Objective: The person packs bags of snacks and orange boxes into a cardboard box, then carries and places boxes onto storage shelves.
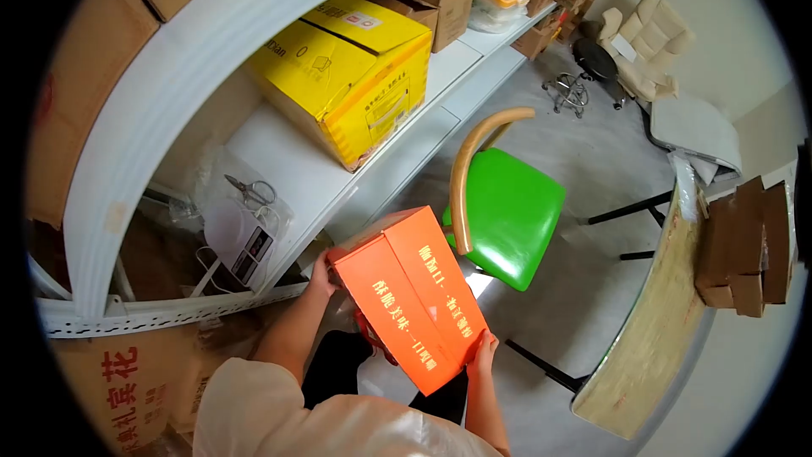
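Observation:
An orange cardboard box [406, 288] with pale printed characters is held in front of my body, tilted, between both hands. My left hand [323, 275] grips its upper left corner, with most of the fingers hidden behind the box. At the lower right edge, my right hand [483, 350] is closed on the box, its fingers partly out of sight. A chair with a green seat [509, 216] and a curved wooden back stands just beyond the box. Something red [372, 337] shows under the box's left side, too covered to name.
A white shelf [423, 123] carries a yellow box [347, 76], scissors [251, 191] and a small white scale [241, 245]. Brown cartons [148, 398] stand below left. On the right are a table [634, 355], cardboard boxes [734, 245], a black stool [595, 59] and a cream armchair [650, 38].

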Motion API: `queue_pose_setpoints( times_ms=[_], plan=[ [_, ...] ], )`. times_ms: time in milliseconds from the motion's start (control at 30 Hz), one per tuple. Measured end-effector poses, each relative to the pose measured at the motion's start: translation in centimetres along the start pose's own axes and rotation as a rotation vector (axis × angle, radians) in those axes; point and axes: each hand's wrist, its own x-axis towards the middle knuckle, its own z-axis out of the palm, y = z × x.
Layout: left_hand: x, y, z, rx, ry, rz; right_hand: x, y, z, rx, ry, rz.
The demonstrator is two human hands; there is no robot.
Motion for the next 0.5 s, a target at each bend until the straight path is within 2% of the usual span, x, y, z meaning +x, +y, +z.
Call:
queue_pose_setpoints(
  times_ms=[67,300,400,467,500],
  plan=[
    [5.6,0.2,-0.8,0.079,0.147,0.019,2.0,2.6,1.3,0.029,-0.033,-0.017],
    [14.0,1.7,0.5,-0.009,0.054,0.161,8.6,10.2,4.5,0.128,-0.135,-0.013],
    [20.8,3.4,-1.8,0.062,0.066,0.236,11.8,11.9,6.5,0.141,-0.208,0.013],
    [25.6,4.4,-3.2,0.006,0.122,0.282,14.3,13.2,7.8,0.142,-0.308,-0.059],
    [26.6,5.1,-3.6,-0.076,0.043,0.371,15.8,13.6,8.3,0.160,-0.387,-0.088]
  ],
)
